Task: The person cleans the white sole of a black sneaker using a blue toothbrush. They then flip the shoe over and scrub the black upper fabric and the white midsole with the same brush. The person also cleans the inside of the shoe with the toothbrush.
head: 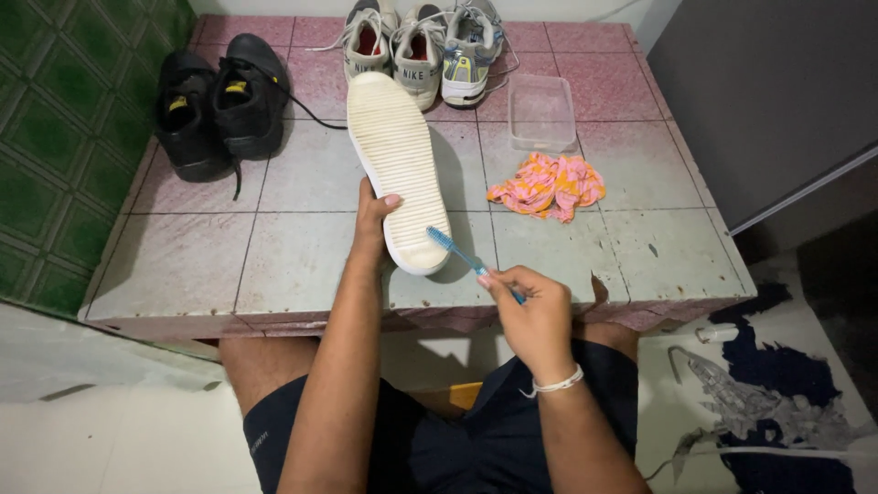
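My left hand [373,227] grips a white shoe [398,165] turned sole up, its ribbed cream sole facing me, heel end toward me. My right hand [530,306] holds a blue toothbrush [457,252] whose bristle head rests against the heel end of the sole. Both are held just above the tiled table [293,256], near its front edge.
A pair of black shoes [219,105] stands at the back left. Several grey sneakers [421,46] line the back edge. A clear plastic tub [541,112] and an orange-pink cloth [549,186] lie to the right. A green tiled wall [55,137] is on the left.
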